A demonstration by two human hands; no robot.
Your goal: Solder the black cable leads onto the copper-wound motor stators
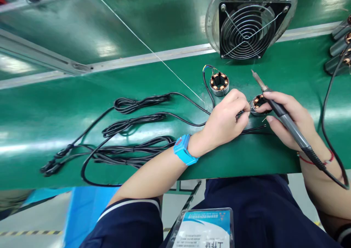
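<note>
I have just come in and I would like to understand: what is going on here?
A person works at a green bench. The right hand holds a soldering iron, its tip pointing away from the copper-wound ring by that hand's fingers. The left hand pinches what seems a thin wire beside this ring. A second ring stands farther back, nearer the fan. Bundled black cables lie to the left.

Slanted dark-handled soldering iron (290, 125), metal tip (257, 77) beyond a partly hidden copper-wound ring (257, 102), thin wire (251, 112) alongside
</note>
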